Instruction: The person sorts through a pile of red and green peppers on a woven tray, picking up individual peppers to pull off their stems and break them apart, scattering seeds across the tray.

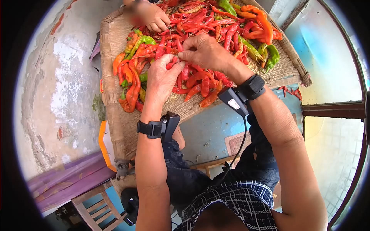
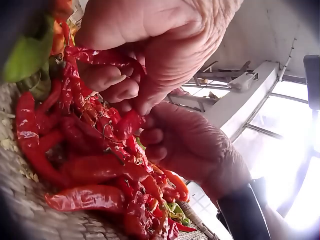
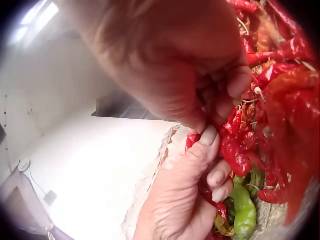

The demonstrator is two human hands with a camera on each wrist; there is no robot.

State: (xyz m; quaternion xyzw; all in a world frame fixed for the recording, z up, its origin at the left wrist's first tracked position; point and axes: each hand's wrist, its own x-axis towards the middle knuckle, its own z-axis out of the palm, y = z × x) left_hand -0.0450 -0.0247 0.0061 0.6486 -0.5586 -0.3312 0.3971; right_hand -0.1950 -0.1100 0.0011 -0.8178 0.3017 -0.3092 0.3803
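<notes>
Over the near side of a heap of chili peppers (image 1: 200, 29), both hands meet at one red chili pepper (image 1: 172, 62). My left hand (image 1: 162, 77) grips it between thumb and curled fingers; in the left wrist view its glossy red body (image 2: 129, 124) shows below the fingertips. The thumb and forefinger of my right hand (image 1: 210, 54) pinch at its end, right against the left thumb; that end is mostly covered by fingers. Beneath the hands lie wrinkled and smooth red peppers (image 2: 90, 197), and a green pepper (image 3: 244, 212) is close beside the left fingers.
The heap lies on a woven tray (image 1: 115, 92) with a thick rim. Another person's hand (image 1: 156, 17) reaches into its far left. Orange peppers (image 1: 264, 29) are at the far right. A wall (image 1: 65, 77) stands left, a window (image 1: 331, 57) right, and a wooden chair (image 1: 96, 210) at lower left.
</notes>
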